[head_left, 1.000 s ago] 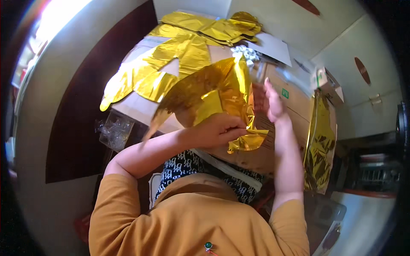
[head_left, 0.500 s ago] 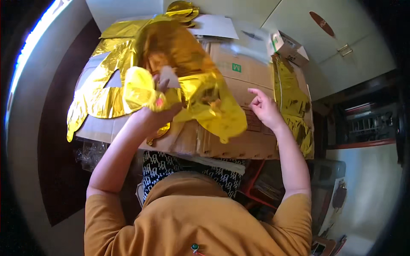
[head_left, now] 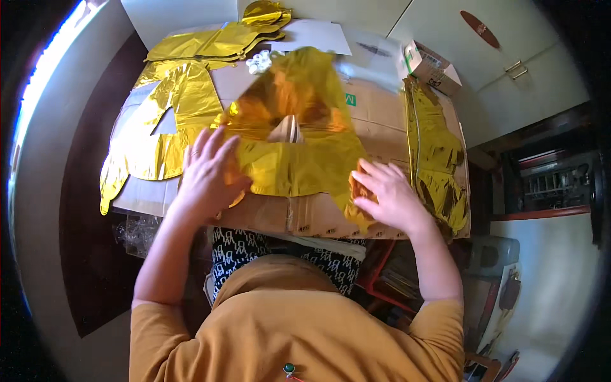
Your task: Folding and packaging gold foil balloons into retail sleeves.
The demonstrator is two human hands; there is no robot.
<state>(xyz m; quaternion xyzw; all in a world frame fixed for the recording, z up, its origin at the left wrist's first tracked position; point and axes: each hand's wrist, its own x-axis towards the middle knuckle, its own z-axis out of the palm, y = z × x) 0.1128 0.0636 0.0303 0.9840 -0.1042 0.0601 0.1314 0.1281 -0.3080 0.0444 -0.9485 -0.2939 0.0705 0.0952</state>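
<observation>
A flat gold foil balloon [head_left: 299,162] shaped like a letter A lies in front of me on brown cardboard [head_left: 375,127]. My left hand [head_left: 207,178] rests by its lower left leg, fingers spread, and partly covers it. Over the lower right leg is my right hand [head_left: 391,197], with its fingers outstretched and the thumb apart; the foil shows beneath it. To the left lies another gold foil balloon [head_left: 191,95] of similar shape, flat and shiny.
Folded gold foil balloons [head_left: 210,41] are stacked at the far left. Small white pieces [head_left: 259,62] lie near a white sheet [head_left: 315,37]. More gold foil [head_left: 439,153] lies along the right edge, with a small open box [head_left: 433,69] behind it.
The gold foil balloon, held up bunched in my left hand before, now lies spread flat. My left hand has let go and moved left; my right hand has come down onto the foil.
</observation>
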